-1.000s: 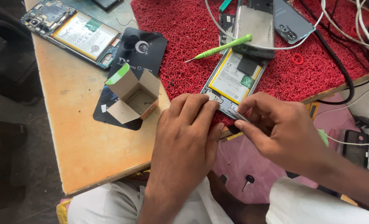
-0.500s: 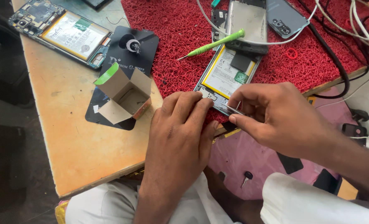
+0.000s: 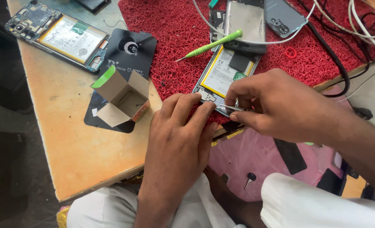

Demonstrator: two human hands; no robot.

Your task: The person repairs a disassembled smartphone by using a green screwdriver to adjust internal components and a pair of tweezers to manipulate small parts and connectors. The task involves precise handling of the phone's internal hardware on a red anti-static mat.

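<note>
The left hand (image 3: 177, 143) comes up from the lower edge of the view with the forearm nearly vertical, back of the hand up, wrist straight. Its fingers lie close together and gently curved, and the fingertips (image 3: 196, 105) press down on the near end of an opened smartphone (image 3: 225, 76); the hand grips nothing, it only bears down on the phone.

The right hand (image 3: 276, 105) reaches in from the right, forearm slanting down toward the lower right corner. Its fingers are curled in, and thumb and forefinger pinch a pair of thin metal tweezers (image 3: 229, 107), whose tip points left toward the left fingertips at the phone's lower edge. Whether the tip touches the phone cannot be told.

The opened smartphone lies back-off on a red mat (image 3: 170, 33), at the mat's near edge, with its yellow-rimmed battery showing and a black patch above it. Just beyond it lie a grey phone back panel (image 3: 248, 21) and a green-handled screwdriver (image 3: 212, 44), its tip pointing left. White cables (image 3: 335, 21) and a black cable (image 3: 335, 63) run over the mat on the right.

On the orange tabletop (image 3: 69, 143) to the left, a small open cardboard box (image 3: 122, 97) stands on a black card (image 3: 132, 50), and a second opened phone (image 3: 60, 36) lies farther back. A small key (image 3: 250, 179) rests on pink cloth (image 3: 246, 156) below the table edge.
</note>
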